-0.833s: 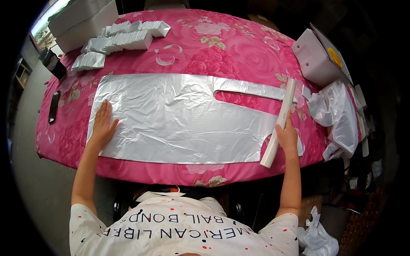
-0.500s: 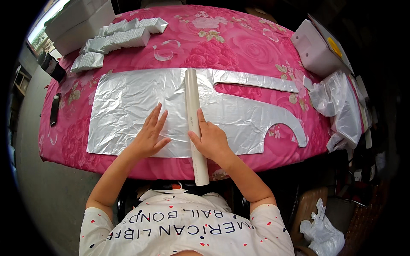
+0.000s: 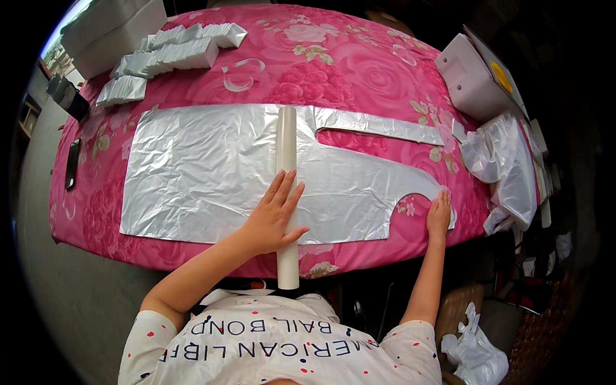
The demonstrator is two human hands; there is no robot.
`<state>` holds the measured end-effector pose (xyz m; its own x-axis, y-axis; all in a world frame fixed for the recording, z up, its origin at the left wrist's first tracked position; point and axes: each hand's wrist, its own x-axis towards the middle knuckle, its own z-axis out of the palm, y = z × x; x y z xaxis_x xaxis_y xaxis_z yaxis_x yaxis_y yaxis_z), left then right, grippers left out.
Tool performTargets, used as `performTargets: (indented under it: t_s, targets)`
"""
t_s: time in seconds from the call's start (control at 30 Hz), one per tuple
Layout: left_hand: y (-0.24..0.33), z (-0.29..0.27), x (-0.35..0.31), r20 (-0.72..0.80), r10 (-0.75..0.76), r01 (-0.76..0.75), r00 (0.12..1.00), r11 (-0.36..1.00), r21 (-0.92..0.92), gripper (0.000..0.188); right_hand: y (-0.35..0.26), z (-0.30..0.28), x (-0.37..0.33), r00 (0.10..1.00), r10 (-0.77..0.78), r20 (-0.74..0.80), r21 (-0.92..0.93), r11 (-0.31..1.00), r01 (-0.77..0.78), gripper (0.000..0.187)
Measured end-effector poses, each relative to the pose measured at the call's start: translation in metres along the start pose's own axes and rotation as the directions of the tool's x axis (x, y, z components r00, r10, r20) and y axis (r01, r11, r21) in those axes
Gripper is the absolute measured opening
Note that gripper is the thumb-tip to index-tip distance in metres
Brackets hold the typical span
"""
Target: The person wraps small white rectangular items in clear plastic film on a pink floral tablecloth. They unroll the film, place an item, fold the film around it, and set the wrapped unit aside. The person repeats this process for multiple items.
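A silvery plastic sheet cut like an apron point(image 3: 192, 173) lies spread on the table, its long straight strip and curved strip pointing right. A pale, smooth tube point(image 3: 287, 141) lies across its middle, the near end reaching past the table's front edge. My left hand point(image 3: 273, 221) rests flat on the tube, fingers stretched and thumb apart, not wrapped round it. My right hand point(image 3: 439, 216) is on the end of the curved strip at the right, fingers straight and close together. It covers part of that strip.
Several stacks of folded silvery packets point(image 3: 170, 58) lie at the back left beside a white foam box point(image 3: 112, 35). A dark bottle point(image 3: 67, 97) and a phone point(image 3: 72, 165) are at the left edge. At the right stand a white box point(image 3: 471, 77) and clear plastic bags point(image 3: 504, 163).
My left hand has moved right from the sheet onto the tube. My right hand has left the tube for the curved strip's end. The tube has straightened, its near end swinging slightly left.
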<state>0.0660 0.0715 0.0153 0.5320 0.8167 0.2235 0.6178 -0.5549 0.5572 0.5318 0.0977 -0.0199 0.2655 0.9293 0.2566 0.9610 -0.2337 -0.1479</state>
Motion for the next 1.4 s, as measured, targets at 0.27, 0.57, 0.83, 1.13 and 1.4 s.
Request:
performTargets:
  t_s: [0.27, 0.57, 0.83, 1.13, 1.4]
  targets:
    - [0.018, 0.014, 0.015, 0.004, -0.045, 0.045, 0.999, 0.996, 0.08, 0.071, -0.034, -0.027, -0.015, 0.959, 0.18, -0.221, 0.027, 0.984, -0.178, 0.018]
    - [0.034, -0.003, 0.016, 0.101, -0.261, 0.236, 0.96, 0.565, -0.791, 0.057, -0.249, -0.074, -0.071, 0.968, -0.225, -0.106, 0.752, 0.62, 0.227, 0.018]
    - [-0.067, -0.094, -0.049, 0.429, -0.546, 0.597, 0.719, 0.17, -0.784, 0.016, -0.312, -0.084, -0.133, 0.728, -0.65, -0.216, 0.717, 0.4, 0.57, 0.03]
    - [-0.144, -0.186, -0.157, -0.094, -0.691, 0.695, 0.716, 0.719, 0.014, 0.023, -0.283, -0.087, -0.159, 0.678, -0.284, 0.678, 0.227, 0.958, 0.174, 0.059]
    - [-0.053, -0.084, -0.033, -0.283, -0.052, 0.056, 0.958, 0.998, 0.006, 0.037, -0.27, -0.079, -0.166, 0.694, -0.273, 0.666, 0.417, 0.908, -0.043, 0.045]
